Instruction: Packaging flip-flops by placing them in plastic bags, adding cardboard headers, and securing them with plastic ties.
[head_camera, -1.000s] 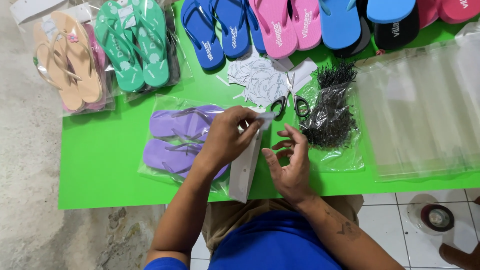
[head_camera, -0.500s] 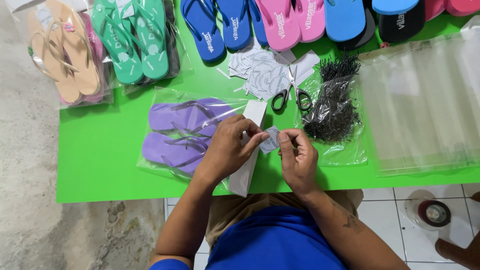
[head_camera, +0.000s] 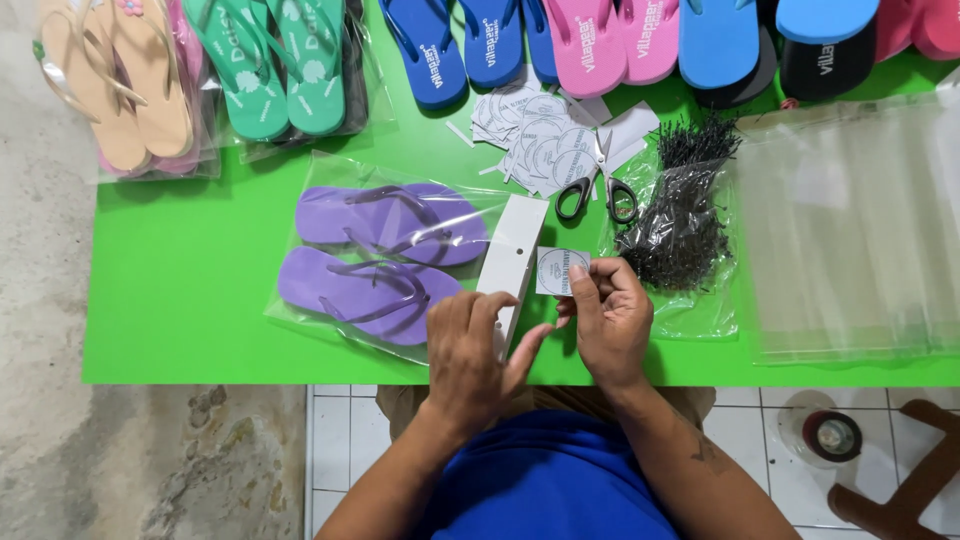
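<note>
Green worktop (head_camera: 200, 290), clear bag (head_camera: 300, 310) holding purple flip-flops (head_camera: 380, 255) at my ten o'clock, left hand (head_camera: 475, 350) pinning white card (head_camera: 510, 260), right hand (head_camera: 610, 320) pinching round label (head_camera: 562, 270) at twelve.

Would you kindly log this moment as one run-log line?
left hand: on white card header of bagged purple flip-flops | right hand: holds round-print label | scissors beyond

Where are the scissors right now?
In the head view, the scissors lie on the green table, right of centre, between the pile of round paper labels and the bag of black ties.
</note>
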